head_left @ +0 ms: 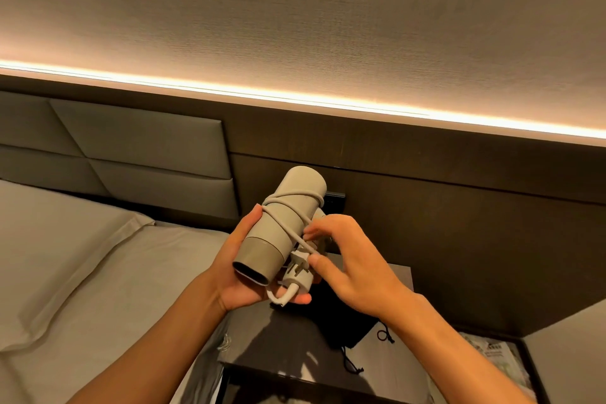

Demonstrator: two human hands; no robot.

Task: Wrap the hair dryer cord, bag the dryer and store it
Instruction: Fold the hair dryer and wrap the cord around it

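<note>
A grey cylindrical hair dryer (278,233) is held in the air above the bedside table, its nozzle end pointing toward me. Its grey cord (288,203) is wound around the barrel in several loops. My left hand (242,275) cups the dryer from below and the left. My right hand (347,259) pinches the cord's last stretch next to the white plug (296,275), which rests against the barrel's lower end. A black drawstring bag (344,321) lies on the table beneath my hands, partly hidden by them.
The dark bedside table (262,348) stands right of the bed (98,272) with its pillow. A dark wall panel with a socket plate (334,203) is behind the dryer. A printed paper (495,357) lies low at the right.
</note>
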